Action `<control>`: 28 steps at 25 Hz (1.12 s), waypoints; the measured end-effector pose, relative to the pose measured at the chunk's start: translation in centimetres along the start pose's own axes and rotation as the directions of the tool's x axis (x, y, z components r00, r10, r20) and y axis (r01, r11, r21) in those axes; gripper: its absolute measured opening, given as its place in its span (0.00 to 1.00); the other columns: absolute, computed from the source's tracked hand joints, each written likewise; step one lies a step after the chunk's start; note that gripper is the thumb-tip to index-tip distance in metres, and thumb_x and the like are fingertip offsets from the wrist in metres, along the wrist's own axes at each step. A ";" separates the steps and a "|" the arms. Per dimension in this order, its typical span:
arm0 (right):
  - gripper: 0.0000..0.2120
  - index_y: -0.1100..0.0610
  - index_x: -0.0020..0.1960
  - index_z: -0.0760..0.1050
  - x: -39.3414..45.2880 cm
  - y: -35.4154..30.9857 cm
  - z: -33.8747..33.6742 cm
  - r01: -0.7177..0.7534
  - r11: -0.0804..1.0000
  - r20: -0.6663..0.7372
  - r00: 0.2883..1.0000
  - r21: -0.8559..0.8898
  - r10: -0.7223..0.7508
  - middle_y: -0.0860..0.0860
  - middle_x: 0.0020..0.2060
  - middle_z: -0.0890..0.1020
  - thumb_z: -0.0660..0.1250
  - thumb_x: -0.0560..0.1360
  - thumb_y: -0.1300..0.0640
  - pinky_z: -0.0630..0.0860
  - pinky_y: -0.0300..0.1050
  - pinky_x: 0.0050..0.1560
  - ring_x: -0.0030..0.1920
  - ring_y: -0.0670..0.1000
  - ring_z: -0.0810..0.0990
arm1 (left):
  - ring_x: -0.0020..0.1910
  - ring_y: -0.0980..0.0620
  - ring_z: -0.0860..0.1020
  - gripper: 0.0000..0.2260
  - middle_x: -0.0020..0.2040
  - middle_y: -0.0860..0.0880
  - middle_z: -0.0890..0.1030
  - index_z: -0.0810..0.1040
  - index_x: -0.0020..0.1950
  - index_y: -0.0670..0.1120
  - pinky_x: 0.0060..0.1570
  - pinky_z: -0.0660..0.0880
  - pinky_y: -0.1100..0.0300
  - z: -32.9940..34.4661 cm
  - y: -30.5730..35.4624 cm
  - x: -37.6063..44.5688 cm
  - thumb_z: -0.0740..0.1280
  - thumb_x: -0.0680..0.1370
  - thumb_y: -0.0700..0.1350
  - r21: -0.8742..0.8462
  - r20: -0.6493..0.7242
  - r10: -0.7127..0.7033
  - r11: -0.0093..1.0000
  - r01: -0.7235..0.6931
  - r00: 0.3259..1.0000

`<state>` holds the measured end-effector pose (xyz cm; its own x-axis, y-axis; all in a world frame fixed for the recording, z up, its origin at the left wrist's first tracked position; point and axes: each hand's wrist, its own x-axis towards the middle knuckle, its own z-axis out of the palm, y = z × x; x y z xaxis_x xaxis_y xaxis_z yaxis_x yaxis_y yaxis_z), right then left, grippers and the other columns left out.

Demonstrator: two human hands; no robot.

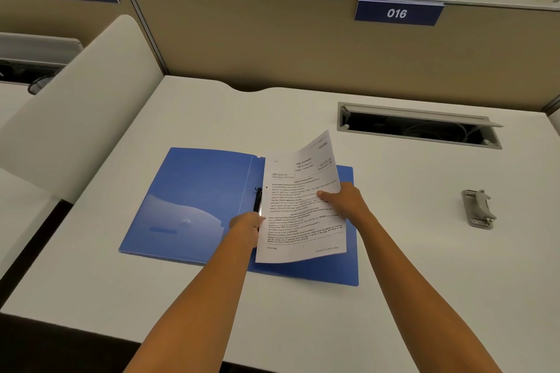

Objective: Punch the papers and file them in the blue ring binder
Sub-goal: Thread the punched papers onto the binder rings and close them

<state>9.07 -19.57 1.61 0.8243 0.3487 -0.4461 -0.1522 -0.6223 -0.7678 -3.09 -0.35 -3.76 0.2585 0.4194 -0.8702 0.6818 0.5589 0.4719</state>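
Held the papers [303,206] over the right half of the open blue ring binder [197,200], mid-desk [394,251]: right hand [345,203] pinching their right edge, left hand [247,224] gripping the left edge beside the black ring clip [257,200]. Best lowered level, holes lined over the rings, no forcing. Only one punched hole visible; left fingertips hidden; hole punch [478,209] idle near the desk's right edge.

one binder [194,200], one punch [478,209], two hands [246,225]
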 end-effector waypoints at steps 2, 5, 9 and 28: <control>0.18 0.59 0.63 0.74 0.0 0.7 0.1 -0.018 1.000 -0.003 1.000 -0.011 0.018 0.56 0.57 0.82 0.69 0.76 0.52 0.79 0.47 0.49 0.50 0.56 0.82 | 0.42 0.43 0.81 0.06 0.47 0.39 0.83 0.78 0.50 0.35 0.47 0.81 0.47 0.2 -0.3 -0.2 0.69 0.74 0.35 0.009 -0.057 0.034 0.999 -0.034 0.998; 0.20 0.59 0.64 0.74 0.2 1.8 0.4 -0.062 0.997 -0.009 0.998 -0.034 0.062 0.56 0.58 0.81 0.69 0.75 0.51 0.78 0.49 0.50 0.53 0.58 0.82 | 0.34 0.47 0.78 0.06 0.42 0.40 0.81 0.76 0.42 0.37 0.29 0.75 0.58 0.3 -0.9 -1.1 0.72 0.73 0.37 0.169 -0.212 0.204 0.971 -0.170 0.956; 0.23 0.60 0.65 0.74 0.3 3.0 0.9 -0.128 0.991 -0.013 0.992 -0.028 0.127 0.58 0.59 0.81 0.70 0.75 0.49 0.78 0.50 0.52 0.56 0.60 0.81 | 0.29 0.52 0.74 0.10 0.40 0.43 0.81 0.78 0.45 0.39 0.24 0.66 0.62 0.5 -1.5 -2.3 0.73 0.75 0.46 0.432 -0.279 0.404 0.863 -0.262 0.871; 0.14 0.58 0.62 0.76 -1.8 2.1 1.9 0.013 0.999 -0.129 0.992 0.034 -0.008 0.54 0.57 0.81 0.66 0.77 0.57 0.76 0.43 0.45 0.50 0.54 0.80 | 0.73 0.46 0.61 0.22 0.73 0.47 0.65 0.69 0.72 0.52 0.68 0.63 0.46 1.1 -2.3 -3.4 0.62 0.79 0.56 0.811 0.095 0.859 0.226 -0.540 0.503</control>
<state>6.20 -20.17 -0.04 0.8888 0.2607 -0.3769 -0.1601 -0.5940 -0.7884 -4.77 -3.89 -2.06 0.7810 0.6228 -0.0454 0.5692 -0.6801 0.4620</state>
